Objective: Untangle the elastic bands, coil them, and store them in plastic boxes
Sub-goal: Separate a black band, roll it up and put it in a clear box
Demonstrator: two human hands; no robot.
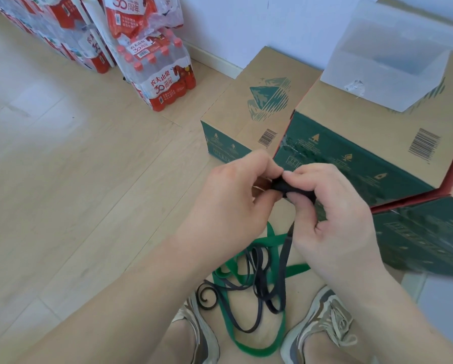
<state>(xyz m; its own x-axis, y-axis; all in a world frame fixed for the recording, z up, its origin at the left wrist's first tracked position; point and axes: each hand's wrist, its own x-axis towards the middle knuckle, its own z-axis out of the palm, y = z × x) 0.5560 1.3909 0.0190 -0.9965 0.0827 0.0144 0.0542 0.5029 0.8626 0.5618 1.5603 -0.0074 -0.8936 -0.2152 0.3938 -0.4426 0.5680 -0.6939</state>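
Both hands meet at the middle of the view, pinching a small rolled end of the black elastic band (283, 186). My left hand (235, 198) holds it from the left, my right hand (333, 214) from the right. From the hands the black band hangs down in tangled loops (262, 279) over the floor. A wider green elastic band (246, 274) lies looped on the floor, tangled with the black one, between my two shoes. A clear plastic box (393, 67) stands open on a cardboard carton at the upper right.
Two cardboard cartons (249, 101) (351, 132) with green print stand ahead by the white wall; another lies at the right. Shrink-wrapped packs of water bottles (157, 74) are stacked at the upper left. Pale wooden floor (75, 166) stretches to the left.
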